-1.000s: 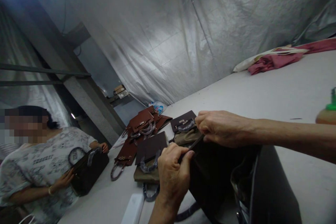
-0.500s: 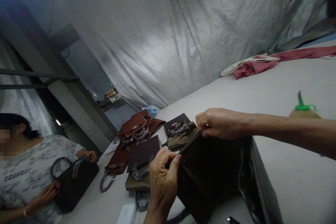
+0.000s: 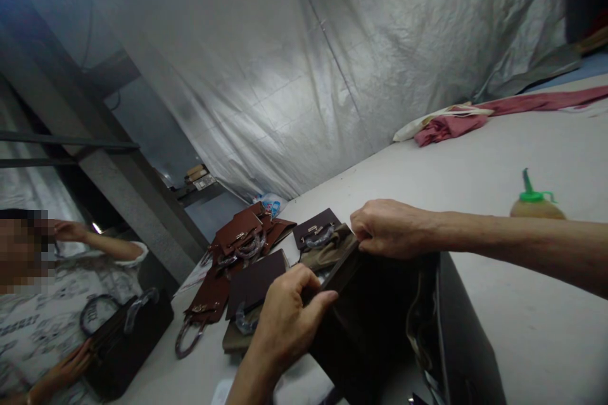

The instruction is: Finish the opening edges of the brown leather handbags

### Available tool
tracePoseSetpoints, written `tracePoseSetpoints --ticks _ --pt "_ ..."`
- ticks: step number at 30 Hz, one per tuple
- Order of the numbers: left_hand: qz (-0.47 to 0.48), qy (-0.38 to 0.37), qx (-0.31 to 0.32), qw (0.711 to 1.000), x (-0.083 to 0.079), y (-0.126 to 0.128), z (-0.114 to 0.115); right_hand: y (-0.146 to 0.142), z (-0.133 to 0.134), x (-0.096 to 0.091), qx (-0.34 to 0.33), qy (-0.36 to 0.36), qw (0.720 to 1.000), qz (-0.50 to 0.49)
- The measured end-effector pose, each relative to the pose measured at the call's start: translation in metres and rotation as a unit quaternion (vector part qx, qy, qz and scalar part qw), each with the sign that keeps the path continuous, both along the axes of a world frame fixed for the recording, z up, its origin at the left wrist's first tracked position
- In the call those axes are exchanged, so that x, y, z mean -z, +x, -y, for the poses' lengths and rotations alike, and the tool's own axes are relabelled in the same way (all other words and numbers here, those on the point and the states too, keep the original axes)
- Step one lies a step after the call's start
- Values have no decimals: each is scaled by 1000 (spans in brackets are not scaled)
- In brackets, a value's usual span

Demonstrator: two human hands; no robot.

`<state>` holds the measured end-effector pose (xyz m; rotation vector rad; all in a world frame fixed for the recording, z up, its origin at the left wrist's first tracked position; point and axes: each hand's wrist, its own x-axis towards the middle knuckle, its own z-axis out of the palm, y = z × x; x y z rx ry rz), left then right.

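A dark brown handbag (image 3: 468, 329) stands open in front of me, its dark lining facing up toward the camera. My left hand (image 3: 292, 313) pinches the near left part of its upper edge, thumb on the inner side. Farther along that same edge, my right hand (image 3: 384, 228) is closed on the rim near the corner. Beyond my left hand lie a dark brown bag panel (image 3: 256, 281) with a plastic-wrapped handle and an olive lining piece (image 3: 237, 336). Another dark brown bag piece (image 3: 316, 228) with metal fittings rests behind the rim.
Reddish-brown bag pieces (image 3: 242, 231) are heaped at the back left of the white table (image 3: 541, 304). At left a co-worker (image 3: 42, 329) has a hand on a dark handbag (image 3: 137, 342). A green-capped glue bottle (image 3: 536, 205) stands behind my right forearm; pink cloth (image 3: 451, 128) lies farther back.
My left thumb has stretched farther over the inside of the rim, while my right hand keeps its grip. The co-worker has raised one hand from the dark handbag to the head.
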<state>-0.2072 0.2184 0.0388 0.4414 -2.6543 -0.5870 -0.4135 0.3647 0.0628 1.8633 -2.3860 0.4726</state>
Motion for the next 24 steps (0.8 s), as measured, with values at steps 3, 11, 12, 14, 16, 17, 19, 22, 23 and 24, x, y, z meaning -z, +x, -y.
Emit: tracePoseSetpoints --ticks 3,11,12,14,16,17,19,22,23,24 --pt "76 16 15 997 -18 -24 -3 -2 2 1 -5 -2 1000 1" --pt "85 -36 33 995 -20 -62 -11 -25 -13 4 -111 -8 992 54" --pt "85 -34 27 995 -19 -61 -11 -27 -16 4 -116 -20 991 56" --pt "85 -31 21 996 -20 -59 -11 -28 -22 4 -113 -39 992 50" --pt "88 -31 22 995 -21 -58 -11 -27 -24 4 -109 -46 992 41" --pt "90 -31 23 995 -21 -58 -11 -26 -24 4 -105 -48 993 34" --pt "90 -31 24 995 -21 -58 -12 -24 -22 3 -83 -48 995 20" --pt "85 -28 28 996 -20 -58 -14 -24 -19 4 -30 -41 999 10" --pt "83 -27 28 996 -19 -57 -16 -24 -18 4 -17 -39 999 10" --pt "82 -26 28 996 -20 -57 -17 -24 -17 4 -8 -39 999 9"
